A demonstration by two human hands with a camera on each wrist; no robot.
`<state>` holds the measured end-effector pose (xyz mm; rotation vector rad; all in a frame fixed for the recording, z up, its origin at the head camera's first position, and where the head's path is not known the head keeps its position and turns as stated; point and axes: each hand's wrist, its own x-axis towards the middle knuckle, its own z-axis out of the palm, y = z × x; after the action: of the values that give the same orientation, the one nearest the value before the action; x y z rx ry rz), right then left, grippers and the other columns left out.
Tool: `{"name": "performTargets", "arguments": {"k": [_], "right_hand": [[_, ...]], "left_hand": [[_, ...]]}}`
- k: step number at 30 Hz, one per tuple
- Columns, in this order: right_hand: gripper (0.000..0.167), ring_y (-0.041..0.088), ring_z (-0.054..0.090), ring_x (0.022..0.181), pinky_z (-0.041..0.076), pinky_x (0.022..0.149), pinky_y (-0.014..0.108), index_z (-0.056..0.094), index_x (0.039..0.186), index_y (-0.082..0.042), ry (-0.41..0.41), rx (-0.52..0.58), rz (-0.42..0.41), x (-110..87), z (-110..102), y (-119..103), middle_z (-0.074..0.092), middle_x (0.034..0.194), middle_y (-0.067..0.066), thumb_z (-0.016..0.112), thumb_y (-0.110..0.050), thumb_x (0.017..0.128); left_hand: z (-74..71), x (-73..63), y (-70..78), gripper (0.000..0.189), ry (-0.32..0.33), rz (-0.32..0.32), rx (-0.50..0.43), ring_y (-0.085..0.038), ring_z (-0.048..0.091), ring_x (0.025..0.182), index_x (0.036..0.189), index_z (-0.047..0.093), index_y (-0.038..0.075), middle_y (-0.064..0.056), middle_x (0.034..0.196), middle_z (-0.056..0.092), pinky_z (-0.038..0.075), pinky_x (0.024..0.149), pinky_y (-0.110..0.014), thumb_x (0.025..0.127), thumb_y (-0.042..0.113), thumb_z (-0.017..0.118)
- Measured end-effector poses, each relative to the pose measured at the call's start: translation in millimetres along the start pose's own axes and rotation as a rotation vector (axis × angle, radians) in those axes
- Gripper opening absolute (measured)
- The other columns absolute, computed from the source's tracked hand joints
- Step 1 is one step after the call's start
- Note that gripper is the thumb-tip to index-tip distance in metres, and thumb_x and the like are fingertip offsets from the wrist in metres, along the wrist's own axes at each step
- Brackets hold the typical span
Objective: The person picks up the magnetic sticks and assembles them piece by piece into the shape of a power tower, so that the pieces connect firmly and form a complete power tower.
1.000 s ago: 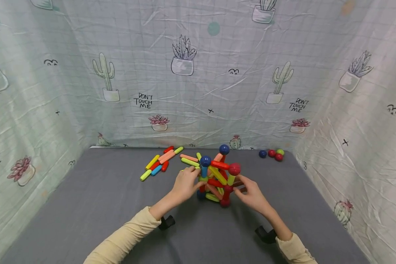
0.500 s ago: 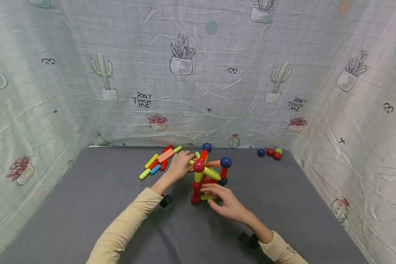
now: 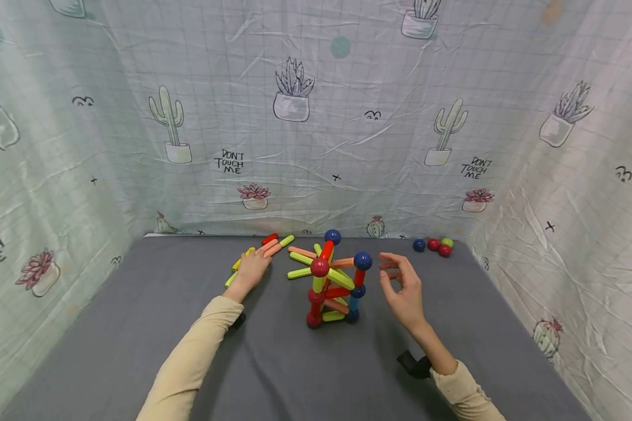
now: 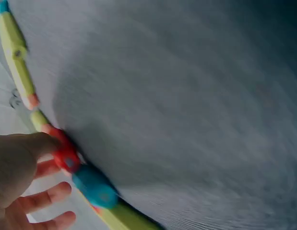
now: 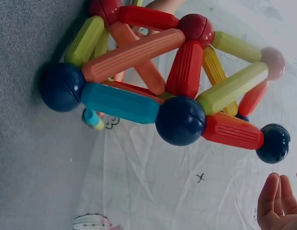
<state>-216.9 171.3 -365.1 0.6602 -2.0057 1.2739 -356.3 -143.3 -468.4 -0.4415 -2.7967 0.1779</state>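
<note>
In the head view a tower of coloured magnetic rods and balls [image 3: 339, 292] stands upright on the grey table. Its red, orange, yellow, green and blue pieces fill the right wrist view. My left hand [image 3: 254, 269] is over the loose rods left of the tower. There, in the left wrist view, its thumb and index finger pinch a red magnetic rod [image 4: 66, 152], slightly blurred. A blue rod [image 4: 95, 186] lies against that rod. My right hand [image 3: 406, 292] is just right of the tower, fingers loosely bent, holding nothing and apart from the dark blue ball [image 5: 274, 143].
Green rods [image 3: 299, 273] and an orange rod [image 3: 301, 251] lie or stick out at the tower's left. Several loose balls [image 3: 433, 244] sit at the table's back right. A printed cloth [image 3: 316, 146] closes off the back and sides.
The tower has turned and its red-ball column is now at front left. My left hand has let go and moved left to the loose rods; my right hand has drawn off to the right.
</note>
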Motion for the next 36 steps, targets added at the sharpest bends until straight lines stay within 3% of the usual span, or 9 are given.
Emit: {"name": "performTargets", "arguments": {"k": [8,12,16,19,23,25,29,32,36], "right_hand": [[0.031,0.035,0.053,0.084,0.048,0.064,0.015,0.052,0.108,0.012,-0.026,0.023,0.005,-1.6,6,3,0.053,0.102,0.027,0.050,0.018,0.078],[0.033,0.034,0.053,0.084,0.048,0.063,0.018,0.051,0.109,0.011,-0.034,0.004,0.001,-0.1,6,3,0.053,0.103,0.029,0.051,0.018,0.077],[0.040,0.034,0.054,0.086,0.049,0.063,0.025,0.050,0.115,0.008,-0.083,-0.036,0.010,1.8,5,1,0.053,0.107,0.027,0.054,0.016,0.076],[0.044,0.034,0.054,0.088,0.049,0.064,0.027,0.048,0.119,0.007,-0.126,-0.053,0.016,3.0,5,-1,0.053,0.110,0.026,0.056,0.015,0.076],[0.045,0.033,0.054,0.088,0.048,0.063,0.027,0.047,0.120,0.007,-0.142,-0.051,0.008,3.7,7,-2,0.053,0.109,0.026,0.056,0.015,0.076],[0.045,0.033,0.054,0.087,0.048,0.063,0.027,0.047,0.120,0.008,-0.145,-0.052,0.002,3.7,8,-1,0.052,0.109,0.026,0.056,0.015,0.076],[0.045,0.030,0.053,0.087,0.048,0.063,0.027,0.047,0.119,0.008,-0.152,-0.068,0.012,3.8,7,-2,0.052,0.110,0.025,0.056,0.015,0.076],[0.044,0.027,0.054,0.087,0.049,0.063,0.027,0.047,0.119,0.007,-0.159,-0.076,0.022,3.7,7,-3,0.053,0.110,0.025,0.056,0.014,0.077],[0.044,0.028,0.055,0.086,0.049,0.062,0.027,0.047,0.120,0.007,-0.165,-0.069,0.027,3.0,7,-4,0.053,0.110,0.025,0.056,0.014,0.077]], "left_hand": [[-1.8,-3.4,6.1,0.019,-0.074,0.057,0.020,-0.040,0.056,0.081,0.104,0.060,0.005,-0.018,0.092,0.062,0.049,0.065,-0.047,0.087,0.004,0.053],[-10.7,-5.1,8.7,0.021,0.069,0.045,-0.045,-0.035,0.055,0.068,0.105,0.056,-0.001,-0.020,0.095,0.056,0.049,0.057,-0.042,0.084,-0.002,0.055],[-43.0,-3.0,18.5,0.024,0.336,0.031,-0.305,-0.030,0.054,0.059,0.108,0.055,0.001,-0.020,0.093,0.052,0.047,0.052,-0.038,0.084,0.004,0.058],[-83.3,-3.5,35.6,0.031,0.480,0.069,-0.584,-0.026,0.058,0.067,0.115,0.056,0.006,-0.016,0.092,0.057,0.049,0.058,-0.035,0.085,0.014,0.058],[-135.7,-13.9,70.8,0.041,0.573,0.204,-0.909,-0.020,0.061,0.082,0.120,0.053,0.005,-0.011,0.092,0.063,0.051,0.069,-0.033,0.081,0.012,0.063],[-150.1,-20.0,87.2,0.043,0.592,0.304,-0.981,-0.018,0.062,0.082,0.120,0.053,0.003,-0.011,0.092,0.065,0.052,0.069,-0.030,0.079,0.008,0.065],[-155.0,-29.0,108.1,0.040,0.543,0.423,-0.966,-0.014,0.058,0.079,0.116,0.056,0.002,-0.009,0.093,0.065,0.050,0.066,-0.020,0.078,0.009,0.066],[-148.6,-31.4,115.7,0.035,0.535,0.443,-0.857,-0.011,0.052,0.074,0.110,0.060,0.003,-0.005,0.087,0.063,0.044,0.066,-0.019,0.077,0.014,0.067],[-144.8,-29.3,121.6,0.034,0.592,0.452,-0.754,-0.012,0.050,0.073,0.108,0.062,0.004,-0.004,0.084,0.063,0.041,0.067,-0.022,0.077,0.015,0.068]]}}
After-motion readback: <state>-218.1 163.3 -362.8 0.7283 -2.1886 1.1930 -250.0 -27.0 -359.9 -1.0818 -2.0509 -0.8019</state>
